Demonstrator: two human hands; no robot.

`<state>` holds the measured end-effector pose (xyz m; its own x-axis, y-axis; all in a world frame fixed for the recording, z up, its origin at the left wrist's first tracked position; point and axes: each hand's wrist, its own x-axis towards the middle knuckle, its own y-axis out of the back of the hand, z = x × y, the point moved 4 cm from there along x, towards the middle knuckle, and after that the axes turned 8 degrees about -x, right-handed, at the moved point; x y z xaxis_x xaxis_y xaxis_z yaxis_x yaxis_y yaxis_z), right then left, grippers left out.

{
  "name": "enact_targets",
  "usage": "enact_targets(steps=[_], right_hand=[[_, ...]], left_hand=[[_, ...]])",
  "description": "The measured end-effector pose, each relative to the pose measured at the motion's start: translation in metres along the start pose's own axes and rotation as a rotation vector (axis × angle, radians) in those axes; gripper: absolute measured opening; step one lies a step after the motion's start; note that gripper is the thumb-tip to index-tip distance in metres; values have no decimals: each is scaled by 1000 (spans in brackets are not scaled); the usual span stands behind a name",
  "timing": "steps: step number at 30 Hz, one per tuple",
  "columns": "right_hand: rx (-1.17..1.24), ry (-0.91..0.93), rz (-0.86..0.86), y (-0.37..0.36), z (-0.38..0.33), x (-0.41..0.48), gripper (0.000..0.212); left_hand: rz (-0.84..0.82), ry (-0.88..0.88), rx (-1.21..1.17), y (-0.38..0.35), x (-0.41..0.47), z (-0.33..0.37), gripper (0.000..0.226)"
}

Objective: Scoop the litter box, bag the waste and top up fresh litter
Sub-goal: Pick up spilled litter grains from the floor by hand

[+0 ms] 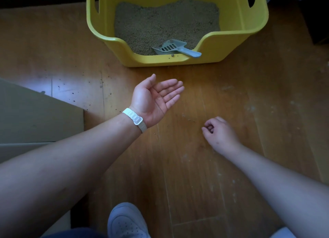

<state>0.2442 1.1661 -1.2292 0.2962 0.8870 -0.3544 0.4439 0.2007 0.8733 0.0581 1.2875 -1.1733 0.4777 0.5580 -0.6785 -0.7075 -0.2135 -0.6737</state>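
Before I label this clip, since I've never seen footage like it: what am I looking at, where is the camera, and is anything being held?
This is one picture from a wide-angle camera worn on a person's head, looking down at their own bare arms. On the brown wooden floor stands a yellow plastic litter box filled with grainy tan litter; a grey slotted plastic scoop lies inside, its handle resting on the low front edge. The left hand, with a pale wristband, is open, palm up. The right hand is curled low over the floor, fingertips pinched, near scattered litter grains; whether it holds one is too small to tell. A white shoe shows below.
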Motion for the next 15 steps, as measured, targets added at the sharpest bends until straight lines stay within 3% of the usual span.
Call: enact_targets(steps=[9, 15], right_hand=[[8, 72, 2, -10, -17, 16, 19], [-32, 145, -24, -10, -24, 27, 18]], left_hand=[[8, 23, 1, 11, 6, 0, 58], [13, 27, 12, 19, 11, -1, 71]])
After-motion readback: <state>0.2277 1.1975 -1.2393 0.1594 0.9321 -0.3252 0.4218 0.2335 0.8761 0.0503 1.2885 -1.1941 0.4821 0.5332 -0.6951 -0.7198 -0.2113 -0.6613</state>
